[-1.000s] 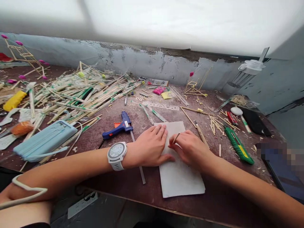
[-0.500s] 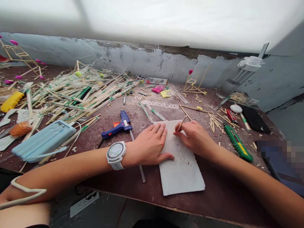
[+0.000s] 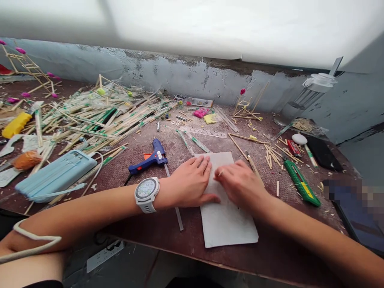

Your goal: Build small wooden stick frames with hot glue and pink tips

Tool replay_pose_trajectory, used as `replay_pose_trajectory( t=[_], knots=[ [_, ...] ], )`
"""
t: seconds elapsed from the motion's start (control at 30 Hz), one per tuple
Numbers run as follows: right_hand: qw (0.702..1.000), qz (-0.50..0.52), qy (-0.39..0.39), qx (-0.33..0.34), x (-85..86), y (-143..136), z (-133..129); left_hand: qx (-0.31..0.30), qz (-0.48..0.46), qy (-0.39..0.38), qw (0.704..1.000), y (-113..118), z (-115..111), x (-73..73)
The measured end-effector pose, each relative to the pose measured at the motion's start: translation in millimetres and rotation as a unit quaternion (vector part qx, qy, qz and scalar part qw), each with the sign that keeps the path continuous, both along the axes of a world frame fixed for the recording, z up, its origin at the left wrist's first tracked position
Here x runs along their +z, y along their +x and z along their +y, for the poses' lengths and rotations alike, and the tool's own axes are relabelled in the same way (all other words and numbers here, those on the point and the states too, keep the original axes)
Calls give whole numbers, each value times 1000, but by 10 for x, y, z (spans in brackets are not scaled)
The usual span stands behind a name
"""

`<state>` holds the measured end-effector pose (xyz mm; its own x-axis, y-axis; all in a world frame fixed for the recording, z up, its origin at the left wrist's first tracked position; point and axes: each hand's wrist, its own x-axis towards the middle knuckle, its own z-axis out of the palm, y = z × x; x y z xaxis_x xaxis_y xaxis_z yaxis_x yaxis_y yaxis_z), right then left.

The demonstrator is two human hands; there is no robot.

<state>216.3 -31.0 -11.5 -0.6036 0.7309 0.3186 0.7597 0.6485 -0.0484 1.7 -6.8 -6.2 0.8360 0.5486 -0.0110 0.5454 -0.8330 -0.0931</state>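
My left hand [image 3: 189, 182] lies flat with its fingers stretched out on the left part of a white sheet of board [image 3: 229, 228], pressing on it. Over the right part of the board my right hand [image 3: 243, 182] is closed in a pinch, slightly smeared by motion. A pale tip of a thin wooden stick [image 3: 221, 173] shows between its fingertips; the rest of the stick is hidden. Just beyond that hand lies a slim pen-like tool [image 3: 252, 164], partly covered. Left of my left hand stands a blue glue gun [image 3: 153, 155] with a clear glue stick [image 3: 179, 218].
A heap of wooden sticks [image 3: 120, 116] covers the back left, near a light-blue power bank [image 3: 57, 174]. On the right are a green utility knife [image 3: 301, 184], short cut sticks [image 3: 271, 154], a black phone [image 3: 322, 152] and a clear cup [image 3: 300, 100]. A clear ruler [image 3: 207, 132] lies behind.
My right hand has shifted slightly left and lower over the board, and its stick has turned from upright to mostly hidden. The pen-like tool now shows beyond it. My left hand stays put.
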Motion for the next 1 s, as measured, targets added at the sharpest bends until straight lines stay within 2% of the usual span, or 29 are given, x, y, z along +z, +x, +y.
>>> replay_pose_trajectory(
  t=[0.07, 0.1, 0.2, 0.27, 0.37, 0.43, 0.47, 0.6, 0.63, 0.73, 0.77, 0.9, 0.93, 1.0],
  knots=[
    [999, -4, -25, 42, 13, -23, -30, -4, 2, 6, 1000, -2, 6, 1],
    [999, 0, -37, 39, 18, -17, -21, -5, 2, 9, 1000, -3, 7, 3],
    [998, 16, -31, -53, 20, 31, 47, -6, -3, 14, 1000, -3, 8, 11],
    [996, 21, -20, -82, 13, 31, 46, -5, -5, 14, 1000, -5, 12, 5],
    [999, 12, -31, 15, 6, -26, -36, -18, -2, 18, 1000, -14, 26, -25],
    [998, -2, -49, 39, 9, -43, -57, -28, -12, 23, 999, -21, 34, -46],
    [998, -5, -51, 35, 13, -38, -46, -28, -20, 26, 999, -23, 37, -53],
    [998, 7, -21, -63, 14, -12, -1, -14, -33, 28, 999, -31, 35, -51],
    [998, 12, -18, -52, 10, -22, -17, -16, -28, 29, 999, -34, 34, -47],
    [998, 12, -35, 60, 1, -61, -74, -35, -10, 32, 999, -39, 34, -37],
    [997, 8, -46, 65, 1, -60, -70, -38, -7, 35, 999, -39, 36, -35],
    [998, 24, -32, -46, -4, 6, 40, -19, -7, 44, 999, -32, 41, -40],
    [997, 29, -30, -59, -13, 17, 55, -17, -9, 44, 999, -32, 42, -46],
    [999, 29, -34, -26, -34, 16, 47, -25, -17, 39, 999, -35, 46, -62]
  ],
)
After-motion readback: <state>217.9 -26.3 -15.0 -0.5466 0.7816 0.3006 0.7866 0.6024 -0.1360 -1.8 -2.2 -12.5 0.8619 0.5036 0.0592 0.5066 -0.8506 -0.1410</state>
